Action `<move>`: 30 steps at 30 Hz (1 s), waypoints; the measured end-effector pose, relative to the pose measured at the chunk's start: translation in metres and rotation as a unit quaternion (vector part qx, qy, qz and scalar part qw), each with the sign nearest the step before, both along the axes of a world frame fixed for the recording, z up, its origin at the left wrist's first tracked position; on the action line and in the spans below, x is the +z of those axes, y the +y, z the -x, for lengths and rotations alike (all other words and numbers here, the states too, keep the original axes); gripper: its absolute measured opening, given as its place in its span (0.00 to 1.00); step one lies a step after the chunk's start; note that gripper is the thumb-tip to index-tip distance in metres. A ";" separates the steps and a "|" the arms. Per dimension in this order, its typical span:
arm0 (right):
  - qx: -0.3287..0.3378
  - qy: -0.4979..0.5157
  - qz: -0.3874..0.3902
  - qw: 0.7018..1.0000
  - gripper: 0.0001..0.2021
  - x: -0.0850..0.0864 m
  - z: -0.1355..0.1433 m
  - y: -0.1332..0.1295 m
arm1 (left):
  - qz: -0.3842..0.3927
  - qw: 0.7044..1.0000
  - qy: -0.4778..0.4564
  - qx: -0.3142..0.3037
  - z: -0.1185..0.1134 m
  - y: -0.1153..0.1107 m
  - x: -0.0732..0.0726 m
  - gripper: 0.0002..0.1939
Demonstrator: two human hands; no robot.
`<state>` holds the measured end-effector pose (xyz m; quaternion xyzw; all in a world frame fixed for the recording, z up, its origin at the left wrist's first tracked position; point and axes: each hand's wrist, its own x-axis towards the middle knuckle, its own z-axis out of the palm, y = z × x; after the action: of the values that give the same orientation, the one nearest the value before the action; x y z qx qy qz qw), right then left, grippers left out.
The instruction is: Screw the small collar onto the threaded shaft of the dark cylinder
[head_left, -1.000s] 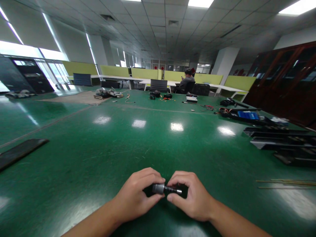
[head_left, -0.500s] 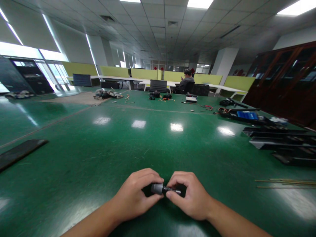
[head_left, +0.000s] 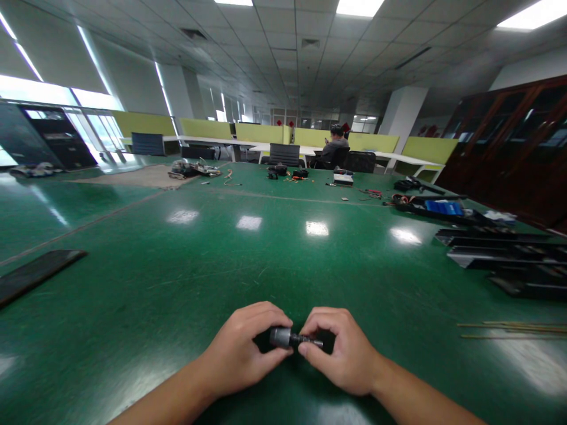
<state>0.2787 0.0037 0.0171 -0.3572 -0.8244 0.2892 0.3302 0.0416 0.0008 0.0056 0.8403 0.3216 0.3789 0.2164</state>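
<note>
Near the front of the green table [head_left: 274, 260], a small dark cylinder [head_left: 280, 337] with a thin threaded shaft [head_left: 310, 340] lies sideways between my two hands. My left hand [head_left: 250, 342] is closed round the thick grey and black part, thumb below and fingers above. The thumb and index finger of my right hand [head_left: 341, 348] pinch the thin shaft, whose shiny tip points right. Both hands are low over the tabletop, with a small gap between their fingertips.
A dark flat slab [head_left: 38, 273] lies at the left. Black metal channels [head_left: 500, 254] and thin rods [head_left: 514, 329] are at the right. Behind them sits a tray with a blue item [head_left: 444, 206]. Small tools lie at the far edge, and a person [head_left: 337, 144] sits beyond.
The cylinder and its shaft have shifted very slightly left, and the gap between my fingertips is a little wider. Both hands otherwise keep their places.
</note>
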 end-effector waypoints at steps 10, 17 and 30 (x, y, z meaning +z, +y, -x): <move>0.008 0.004 -0.003 1.000 0.01 0.000 -0.001 0.000 | -0.005 1.000 0.007 0.003 0.000 0.000 0.003 0.12; 0.006 0.007 0.000 1.000 0.02 -0.001 -0.001 0.000 | -0.009 1.000 0.008 0.005 0.002 0.000 0.003 0.14; 0.006 0.008 0.004 1.000 0.01 -0.001 -0.002 0.000 | -0.010 1.000 0.007 0.009 0.002 -0.001 0.003 0.14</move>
<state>0.2803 0.0035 0.0166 -0.3512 -0.8229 0.2970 0.3337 0.0398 -0.0001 0.0090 0.8421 0.3273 0.3780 0.2021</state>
